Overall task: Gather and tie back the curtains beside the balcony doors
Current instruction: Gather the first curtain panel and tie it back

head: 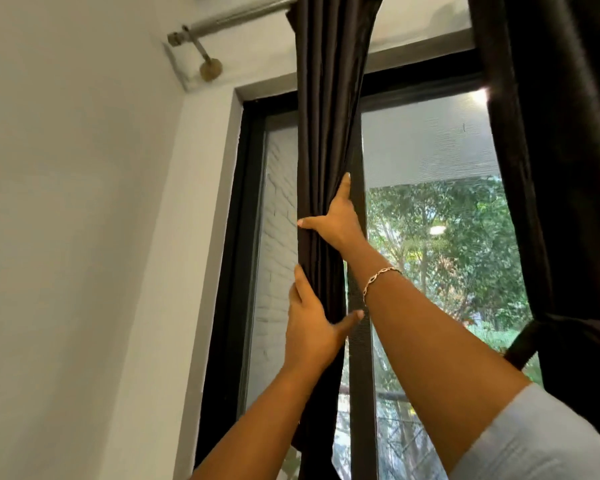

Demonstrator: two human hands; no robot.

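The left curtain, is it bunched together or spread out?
Bunched. The left curtain hangs in a narrow column of tight folds, with the right hand and the left hand wrapped around it.

both arms raised, right grip (336, 221) clasped above, left grip (312, 327) wrapped below

no readable text, no labels, no brand marks, no numbers, no signs anywhere

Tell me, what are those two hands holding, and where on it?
Both hold the gathered dark curtain mid-length: the right hand wraps around the bunched folds, and the left hand clasps them just below.
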